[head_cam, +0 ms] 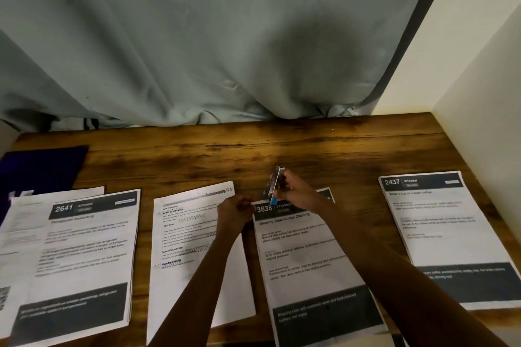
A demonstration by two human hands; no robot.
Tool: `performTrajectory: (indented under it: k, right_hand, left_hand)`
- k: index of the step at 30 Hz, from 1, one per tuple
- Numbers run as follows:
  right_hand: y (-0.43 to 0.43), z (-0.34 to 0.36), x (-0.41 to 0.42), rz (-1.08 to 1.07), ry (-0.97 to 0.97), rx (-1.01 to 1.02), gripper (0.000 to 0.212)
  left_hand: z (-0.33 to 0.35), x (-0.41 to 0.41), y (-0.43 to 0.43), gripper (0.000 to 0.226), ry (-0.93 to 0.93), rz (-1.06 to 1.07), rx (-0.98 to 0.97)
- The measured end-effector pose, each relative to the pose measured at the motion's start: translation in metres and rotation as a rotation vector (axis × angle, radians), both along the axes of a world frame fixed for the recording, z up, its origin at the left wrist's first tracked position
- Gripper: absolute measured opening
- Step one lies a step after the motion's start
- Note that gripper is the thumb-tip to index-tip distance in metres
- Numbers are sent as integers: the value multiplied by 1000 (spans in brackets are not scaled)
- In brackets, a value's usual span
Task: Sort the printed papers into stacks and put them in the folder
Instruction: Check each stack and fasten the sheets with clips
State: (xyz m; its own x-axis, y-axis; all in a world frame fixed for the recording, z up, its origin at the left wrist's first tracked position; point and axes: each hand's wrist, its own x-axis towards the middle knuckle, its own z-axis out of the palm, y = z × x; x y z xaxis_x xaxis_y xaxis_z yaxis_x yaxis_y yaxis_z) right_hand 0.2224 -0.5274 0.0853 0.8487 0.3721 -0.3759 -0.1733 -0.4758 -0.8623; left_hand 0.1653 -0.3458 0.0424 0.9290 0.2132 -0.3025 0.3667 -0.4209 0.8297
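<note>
At six o'clock on the worktop (310,144) lies the 3638 stack (307,256). My left hand (235,210) pinches its eleven o'clock corner; my right hand (293,191) grips the stapler (273,184) there. Slipping sheets could miss the staple. The folder (42,169) lies far off, ten o'clock.

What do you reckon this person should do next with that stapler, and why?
Probably slide the stapler onto the top-left corner of the 3638 stack and squeeze. The right hand grips it just above that corner, while the left hand pinches the corner, seemingly holding the sheets aligned.
</note>
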Motion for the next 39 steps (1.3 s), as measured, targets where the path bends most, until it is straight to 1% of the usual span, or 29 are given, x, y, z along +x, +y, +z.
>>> performTrajectory:
  k: [8,13,22,28,33,36,39]
  right_hand:
    - [7,7,6,140,18,-70,44]
    - [11,6,6,178,17,-93,44]
    - [14,4,3,134,18,-54,41]
    - [14,-1,-1,85,-37,-74,39]
    - [15,-6,-4,66,-90,-80,37]
    - [16,-7,-7,34,-104,-66,39]
    - [14,-8,-8,30,-96,-60,42]
  left_hand:
    - [5,-3,1,18,-29,-29,-26]
    - [10,-6,0,17,-40,-10,-77]
    - [15,-10,0,18,-64,3,-111]
    - [19,-14,-9,22,18,-31,-131]
    - [13,-15,-14,23,5,-9,-119]
    - [13,-15,-15,24,-12,-22,-88]
    - [11,-15,-14,27,18,-6,-111]
